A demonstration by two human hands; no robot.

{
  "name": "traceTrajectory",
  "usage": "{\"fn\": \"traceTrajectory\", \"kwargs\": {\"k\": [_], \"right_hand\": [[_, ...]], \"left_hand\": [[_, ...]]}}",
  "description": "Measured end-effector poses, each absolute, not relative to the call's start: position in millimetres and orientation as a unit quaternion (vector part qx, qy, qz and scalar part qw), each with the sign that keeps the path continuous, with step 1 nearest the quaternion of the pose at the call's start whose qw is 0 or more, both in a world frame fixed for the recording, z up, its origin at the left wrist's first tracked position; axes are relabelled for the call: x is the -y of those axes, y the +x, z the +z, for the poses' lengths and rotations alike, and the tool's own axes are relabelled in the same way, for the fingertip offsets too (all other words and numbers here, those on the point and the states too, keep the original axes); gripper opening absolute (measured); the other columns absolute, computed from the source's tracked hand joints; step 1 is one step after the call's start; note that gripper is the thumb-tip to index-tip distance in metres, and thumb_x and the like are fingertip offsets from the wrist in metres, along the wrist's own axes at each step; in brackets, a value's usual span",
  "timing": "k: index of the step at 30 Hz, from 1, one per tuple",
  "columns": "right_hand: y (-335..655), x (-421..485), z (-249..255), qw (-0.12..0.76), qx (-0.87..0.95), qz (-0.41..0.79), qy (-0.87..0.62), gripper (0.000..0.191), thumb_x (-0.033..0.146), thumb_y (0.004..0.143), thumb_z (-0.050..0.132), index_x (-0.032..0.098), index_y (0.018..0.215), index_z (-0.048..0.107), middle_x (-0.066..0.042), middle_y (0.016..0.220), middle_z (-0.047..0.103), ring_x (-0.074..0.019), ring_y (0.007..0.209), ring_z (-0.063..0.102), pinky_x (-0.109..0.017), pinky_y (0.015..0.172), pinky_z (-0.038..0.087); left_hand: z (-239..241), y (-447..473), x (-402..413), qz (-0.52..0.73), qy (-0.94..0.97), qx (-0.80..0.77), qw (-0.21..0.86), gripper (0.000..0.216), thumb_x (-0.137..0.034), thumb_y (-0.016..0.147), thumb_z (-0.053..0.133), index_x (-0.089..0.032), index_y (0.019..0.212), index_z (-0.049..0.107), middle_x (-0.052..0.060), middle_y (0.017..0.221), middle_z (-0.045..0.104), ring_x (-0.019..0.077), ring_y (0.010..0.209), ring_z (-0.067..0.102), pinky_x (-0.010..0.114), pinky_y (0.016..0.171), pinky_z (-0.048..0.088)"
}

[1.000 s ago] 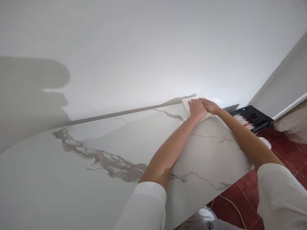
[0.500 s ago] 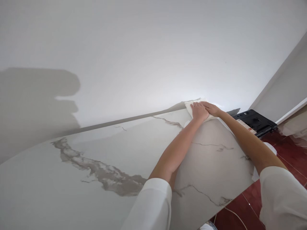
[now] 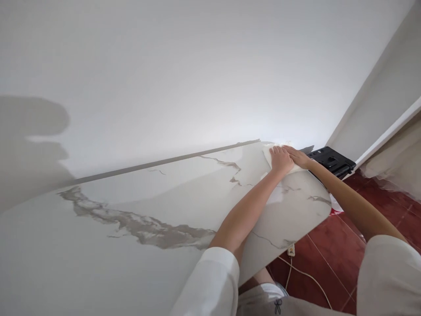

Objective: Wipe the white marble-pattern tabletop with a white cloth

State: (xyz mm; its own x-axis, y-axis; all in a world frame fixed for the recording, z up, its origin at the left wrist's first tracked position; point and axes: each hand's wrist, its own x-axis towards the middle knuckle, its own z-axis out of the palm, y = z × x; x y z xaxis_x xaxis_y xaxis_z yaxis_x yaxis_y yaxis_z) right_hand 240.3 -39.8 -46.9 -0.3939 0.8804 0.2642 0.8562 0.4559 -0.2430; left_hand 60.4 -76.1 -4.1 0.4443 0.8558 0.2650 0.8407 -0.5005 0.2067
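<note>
A white marble-patterned tabletop (image 3: 171, 206) with grey veins runs along a white wall. At its far right corner lies a white cloth (image 3: 267, 154). My left hand (image 3: 280, 159) lies flat on the cloth with fingers stretched out and close together. My right hand (image 3: 298, 157) rests beside it on the same cloth, fingers extended and partly overlapping the left hand. Both forearms reach out from white sleeves.
A black device (image 3: 330, 160) sits just past the tabletop's far corner. Below lies a dark red tiled floor (image 3: 332, 245) with a white cable and plug (image 3: 291, 251). A white wall (image 3: 197, 74) backs the table; pale fabric (image 3: 394, 169) hangs at the right.
My view has shifted, so more of the red floor and the cable show. Both hands stay pressed on the cloth at the table's far corner.
</note>
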Motion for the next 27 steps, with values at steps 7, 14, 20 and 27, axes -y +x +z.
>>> {"fn": "traceTrajectory", "kwargs": {"k": [7, 14, 20, 27], "right_hand": [[257, 90, -55, 0.198, 0.879, -0.043, -0.431, 0.065, 0.051, 0.102, 0.015, 0.015, 0.148, 0.042, -0.016, 0.147, 0.051, -0.0264, 0.144, 0.036, -0.058, 0.118, 0.031], [265, 144, -54, 0.179, 0.872, -0.058, -0.453, 0.063, 0.045, 0.103, 0.016, 0.010, 0.149, 0.040, -0.019, 0.150, 0.047, -0.0266, 0.144, 0.036, -0.055, 0.119, 0.032], [242, 201, -37, 0.120, 0.825, -0.036, -0.551, 0.061, 0.038, 0.101, 0.019, 0.008, 0.150, 0.039, -0.018, 0.155, 0.039, -0.0284, 0.147, 0.031, -0.056, 0.119, 0.029], [186, 248, -25, 0.080, 0.793, -0.069, -0.599, 0.058, 0.033, 0.100, 0.021, 0.011, 0.149, 0.041, -0.018, 0.154, 0.041, -0.0308, 0.144, 0.036, -0.057, 0.114, 0.034]], "left_hand": [[-4, 64, 120, 0.178, 0.863, -0.472, 0.018, 0.054, -0.028, 0.095, 0.035, 0.002, 0.139, 0.046, 0.024, 0.139, 0.051, 0.0328, 0.130, 0.041, 0.046, 0.112, 0.024], [-1, 68, 168, 0.165, 0.875, -0.455, 0.019, 0.056, -0.029, 0.096, 0.034, 0.003, 0.140, 0.044, 0.025, 0.140, 0.049, 0.0326, 0.130, 0.041, 0.046, 0.112, 0.025], [2, 61, 205, 0.159, 0.885, -0.436, 0.026, 0.054, -0.027, 0.095, 0.036, 0.002, 0.140, 0.045, 0.024, 0.139, 0.050, 0.0338, 0.130, 0.040, 0.048, 0.112, 0.024], [1, 22, 238, 0.166, 0.892, -0.420, 0.024, 0.053, -0.025, 0.094, 0.038, 0.002, 0.138, 0.045, 0.025, 0.136, 0.051, 0.0343, 0.128, 0.043, 0.048, 0.110, 0.028]]}}
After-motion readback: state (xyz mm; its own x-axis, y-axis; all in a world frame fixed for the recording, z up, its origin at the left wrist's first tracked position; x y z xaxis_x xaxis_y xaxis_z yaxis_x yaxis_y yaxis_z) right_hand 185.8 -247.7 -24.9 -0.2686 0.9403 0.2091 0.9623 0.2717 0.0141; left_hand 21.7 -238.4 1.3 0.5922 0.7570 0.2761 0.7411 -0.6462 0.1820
